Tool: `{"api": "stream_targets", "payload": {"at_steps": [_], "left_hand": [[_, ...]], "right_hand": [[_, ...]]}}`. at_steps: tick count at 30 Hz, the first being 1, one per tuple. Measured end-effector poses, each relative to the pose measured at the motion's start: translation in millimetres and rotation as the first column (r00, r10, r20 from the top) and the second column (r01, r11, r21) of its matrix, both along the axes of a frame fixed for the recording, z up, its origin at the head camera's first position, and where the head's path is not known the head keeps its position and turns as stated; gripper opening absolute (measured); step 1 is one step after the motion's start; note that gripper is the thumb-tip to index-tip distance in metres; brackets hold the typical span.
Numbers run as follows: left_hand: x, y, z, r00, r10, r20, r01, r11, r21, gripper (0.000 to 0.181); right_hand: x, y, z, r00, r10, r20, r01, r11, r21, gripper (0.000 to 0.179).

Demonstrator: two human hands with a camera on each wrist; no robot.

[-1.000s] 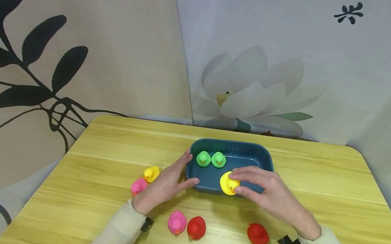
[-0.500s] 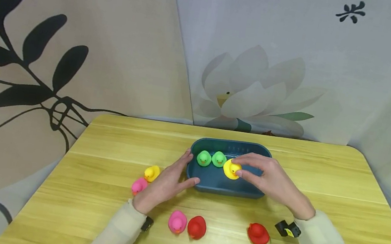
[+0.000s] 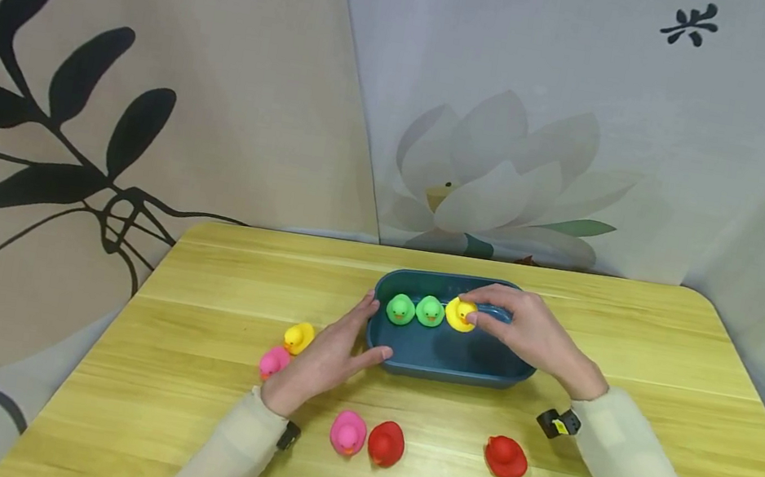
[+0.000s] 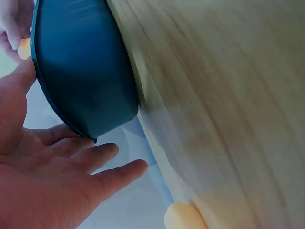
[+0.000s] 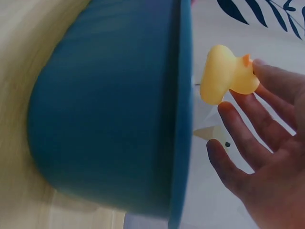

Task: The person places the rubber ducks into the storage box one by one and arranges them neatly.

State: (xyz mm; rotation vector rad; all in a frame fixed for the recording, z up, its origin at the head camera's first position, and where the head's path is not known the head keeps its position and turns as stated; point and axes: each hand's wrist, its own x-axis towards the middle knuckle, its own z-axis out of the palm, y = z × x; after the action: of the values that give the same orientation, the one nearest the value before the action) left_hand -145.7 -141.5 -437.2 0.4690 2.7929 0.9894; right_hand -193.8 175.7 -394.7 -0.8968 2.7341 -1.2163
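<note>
A blue rectangular tub stands on the table with two green rubber ducks, one at its left end and the other beside it. My right hand pinches a yellow rubber duck by its head, just right of the green pair. In the right wrist view this duck shows above the tub's rim, between thumb and fingers. My left hand rests at the tub's left end, thumb on the front rim and fingers straight along the side, as the left wrist view also shows.
Left of my left hand lie a yellow duck and a pink duck. In front of the tub sit another pink duck, a red duck and, farther right, a second red duck. Printed curtains hang behind the table.
My right hand has carried the yellow duck from over the tub's front rim back and inward, level with the green ducks. My left hand has stayed at the tub's left end.
</note>
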Motion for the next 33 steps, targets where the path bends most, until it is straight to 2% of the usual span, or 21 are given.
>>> {"api": "stream_targets", "payload": {"at_steps": [14, 33], "left_hand": [[-0.3, 0.0, -0.2, 1.0, 0.002, 0.001, -0.002, 1.0, -0.01, 0.088], [-0.7, 0.4, -0.8, 1.0, 0.003, -0.008, -0.003, 1.0, -0.008, 0.088]], "right_hand": [[-19.2, -0.4, -10.2, 0.998, -0.01, 0.069, 0.008, 1.0, 0.029, 0.032], [-38.3, -4.5, -23.2, 0.996, -0.034, 0.086, 0.024, 0.994, 0.108, 0.033]]}}
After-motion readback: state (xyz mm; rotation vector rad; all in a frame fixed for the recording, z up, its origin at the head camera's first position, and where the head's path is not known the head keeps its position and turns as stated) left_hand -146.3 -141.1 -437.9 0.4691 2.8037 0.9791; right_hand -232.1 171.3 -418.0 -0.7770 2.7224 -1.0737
